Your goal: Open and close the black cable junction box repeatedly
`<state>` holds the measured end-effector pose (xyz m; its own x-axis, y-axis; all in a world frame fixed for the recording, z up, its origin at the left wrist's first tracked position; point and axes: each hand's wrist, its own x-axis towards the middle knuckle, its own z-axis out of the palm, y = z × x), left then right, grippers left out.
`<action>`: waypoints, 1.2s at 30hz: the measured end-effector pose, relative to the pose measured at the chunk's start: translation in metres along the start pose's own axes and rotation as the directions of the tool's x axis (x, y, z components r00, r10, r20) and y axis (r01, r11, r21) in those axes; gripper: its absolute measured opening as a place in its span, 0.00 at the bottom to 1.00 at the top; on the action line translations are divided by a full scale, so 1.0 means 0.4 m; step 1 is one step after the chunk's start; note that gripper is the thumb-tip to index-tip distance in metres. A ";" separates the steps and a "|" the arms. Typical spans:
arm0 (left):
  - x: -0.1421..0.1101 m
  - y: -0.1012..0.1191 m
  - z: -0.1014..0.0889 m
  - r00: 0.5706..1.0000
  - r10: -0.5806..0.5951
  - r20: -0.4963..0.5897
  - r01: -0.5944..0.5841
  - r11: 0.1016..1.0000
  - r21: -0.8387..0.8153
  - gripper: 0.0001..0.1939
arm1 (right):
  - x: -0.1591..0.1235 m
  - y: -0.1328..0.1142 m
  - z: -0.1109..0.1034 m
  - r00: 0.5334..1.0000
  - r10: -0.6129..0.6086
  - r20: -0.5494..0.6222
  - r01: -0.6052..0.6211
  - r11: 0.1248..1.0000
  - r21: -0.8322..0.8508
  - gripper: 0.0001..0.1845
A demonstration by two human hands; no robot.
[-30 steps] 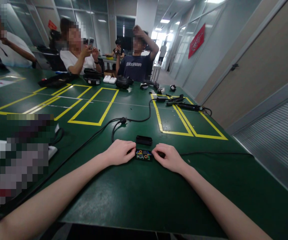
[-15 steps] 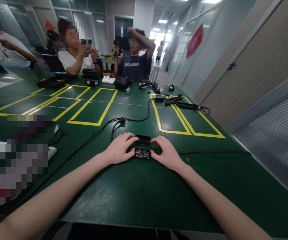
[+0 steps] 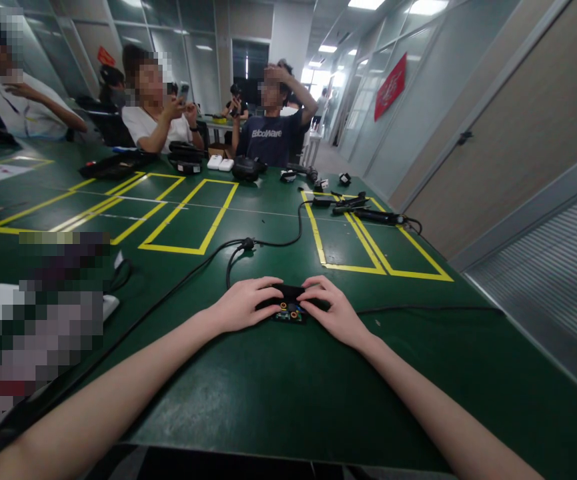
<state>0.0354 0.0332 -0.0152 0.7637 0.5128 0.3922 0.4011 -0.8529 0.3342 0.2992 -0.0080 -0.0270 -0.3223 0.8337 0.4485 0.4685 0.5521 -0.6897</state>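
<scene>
A small black rectangular casing cover (image 3: pixel 292 292) is between my hands, tilted over the back of a black casing half with a circuit board (image 3: pixel 289 315). On the board I see copper-coloured rings and green and blue parts. My left hand (image 3: pixel 246 304) grips the cover's left end, its thumb low by the board's left side. At the other end my right hand (image 3: pixel 337 311) holds the cover, fingers curved over it and thumb near the board's right edge. The fingertips partly hide both pieces.
Black cables with a plug (image 3: pixel 247 245) run across the green table (image 3: pixel 208 400) beyond my left hand. Black devices (image 3: pixel 375 217) lie at the far right by yellow tape outlines. Blurred-out items sit at left. Several people sit across the table.
My fingers have reached forward from the board's sides to the separate cover and gripped its ends. The cover has come closer and is now over the board's back edge.
</scene>
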 end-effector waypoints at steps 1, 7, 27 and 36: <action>0.000 0.004 0.001 1.000 0.012 -0.020 -0.012 0.999 -0.035 0.13 | 0.000 -0.001 0.002 0.999 0.029 -0.015 -0.028 0.998 0.053 0.04; 0.003 0.026 0.006 0.985 0.067 -0.157 -0.091 0.984 -0.150 0.14 | 0.001 -0.023 -0.005 0.996 0.091 0.023 -0.094 0.977 0.192 0.06; 0.007 0.029 0.002 0.999 -0.022 0.028 0.026 0.988 -0.149 0.19 | -0.010 -0.050 -0.019 0.986 -0.106 0.131 0.100 0.994 0.055 0.03; 0.015 0.019 -0.003 0.999 -0.039 0.027 0.040 0.999 -0.030 0.20 | -0.007 -0.037 -0.004 0.963 -0.168 0.209 0.216 0.949 -0.231 0.27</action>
<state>0.0426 0.0299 -0.0091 0.7610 0.5427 0.3555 0.4158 -0.8286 0.3749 0.2944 -0.0186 -0.0172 -0.5616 0.7075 0.4291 0.5651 0.7068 -0.4257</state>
